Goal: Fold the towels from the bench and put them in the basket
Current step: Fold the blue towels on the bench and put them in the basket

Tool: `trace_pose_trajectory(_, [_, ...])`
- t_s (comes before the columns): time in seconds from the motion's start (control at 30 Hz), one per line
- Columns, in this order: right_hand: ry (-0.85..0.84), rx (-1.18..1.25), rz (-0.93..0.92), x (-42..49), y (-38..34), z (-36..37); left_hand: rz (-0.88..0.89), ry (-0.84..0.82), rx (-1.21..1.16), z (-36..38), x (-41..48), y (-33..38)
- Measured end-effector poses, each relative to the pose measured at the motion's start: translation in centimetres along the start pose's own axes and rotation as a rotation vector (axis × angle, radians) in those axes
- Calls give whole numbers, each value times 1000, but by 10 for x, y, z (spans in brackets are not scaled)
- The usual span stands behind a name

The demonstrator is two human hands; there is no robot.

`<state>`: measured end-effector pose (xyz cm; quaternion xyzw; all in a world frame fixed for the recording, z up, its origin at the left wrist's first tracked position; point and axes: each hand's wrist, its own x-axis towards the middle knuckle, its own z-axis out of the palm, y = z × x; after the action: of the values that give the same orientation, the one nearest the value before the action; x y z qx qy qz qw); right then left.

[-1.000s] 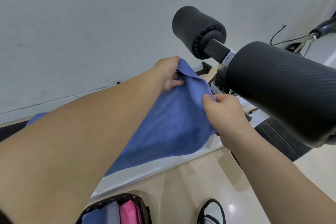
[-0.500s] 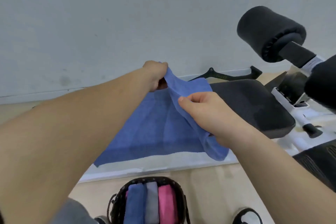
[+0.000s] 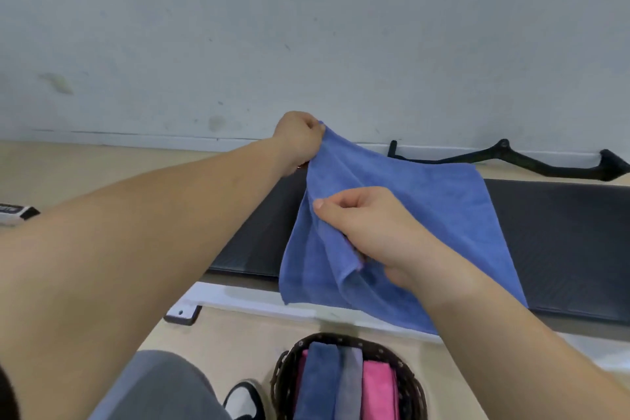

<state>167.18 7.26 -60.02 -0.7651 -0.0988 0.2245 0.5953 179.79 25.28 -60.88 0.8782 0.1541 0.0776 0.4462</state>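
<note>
1. Squarely in my feed, a blue towel (image 3: 426, 215) lies spread over the black bench pad (image 3: 562, 242). Its near edge hangs past the front of the pad, and its left side is lifted into a ridge.
2. The left hand (image 3: 300, 140), at the end of an outstretched arm, grips the towel's far left corner in curled fingers and holds it raised above the pad.
3. The right hand (image 3: 371, 228) pinches a fold of that same left edge nearer to me, thumb on top and fingers tucked into the cloth. The lifted edge runs from one hand to the other.
4. Under the pad I see a white frame (image 3: 238, 297) running low along the floor, with a bracket foot at its left end.
5. Below the towel's hanging edge, a dark woven basket (image 3: 283, 372) stands on the floor at the person's feet. I count three folded towels upright side by side in it: a dark blue one (image 3: 317, 378), a grey one (image 3: 349, 382) and a pink one (image 3: 378, 389). A sliver of pink also shows left of the blue.
6. Just left of the basket are a black-and-white shoe (image 3: 243, 399) and a grey trouser knee (image 3: 160, 385).
7. Behind the bench, a bent black bar (image 3: 511, 160) lies on the pale floor (image 3: 102, 160) against the scuffed white wall (image 3: 306, 44).
</note>
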Motion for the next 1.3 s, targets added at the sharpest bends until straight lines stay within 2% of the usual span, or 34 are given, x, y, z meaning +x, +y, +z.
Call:
trace_pose_trajectory(0.07, [-76,57,79,1,-1,1,-32,4,94,-6,2,-9])
trace_pose_trajectory(0.13, [34,-26,68,3,4,-9,-69,-19,202,-8,-3,-16])
trace_pose_trajectory(0.2, [265,-361,-22,6,13,-31,-59,-31,296,-8,-16,-16])
trace_pose_trajectory(0.27, [433,-747,-35,4,22,-55,-85,-109,365,-7,-33,-12])
trace_pose_trajectory(0.33, [479,-993,48,2,32,-78,-152,-237,471,-7,-54,-6])
trace_pose_trajectory(0.4, [441,-1102,170,2,43,-92,-171,-336,568,-7,-72,-1])
trace_pose_trajectory(0.47, [427,-1115,194,2,54,-100,-157,-397,613,-8,-86,4])
trace_pose_trajectory(0.53, [460,-1049,135,3,62,-105,-122,-426,606,-6,-100,8])
trace_pose_trajectory(0.63, [430,-1018,145,-1,63,-111,-42,-404,564,3,-111,7])
trace_pose_trajectory(0.8, [226,-1147,372,-28,48,-121,11,-311,430,28,-112,0])
trace_pose_trajectory(0.97, [12,-1240,502,-77,37,-126,227,-351,394,63,-112,21])
trace_pose_trajectory(1.07, [-111,-1147,619,-97,39,-129,349,-394,377,81,-120,30])
trace_pose_trajectory(1.13, [-23,-1077,573,-97,44,-136,412,-345,446,85,-125,30])
trace_pose_trajectory(1.23, [298,-987,279,-80,54,-150,391,-218,587,74,-132,25])
trace_pose_trajectory(1.3, [372,-944,125,-68,60,-148,337,-192,635,59,-134,20])
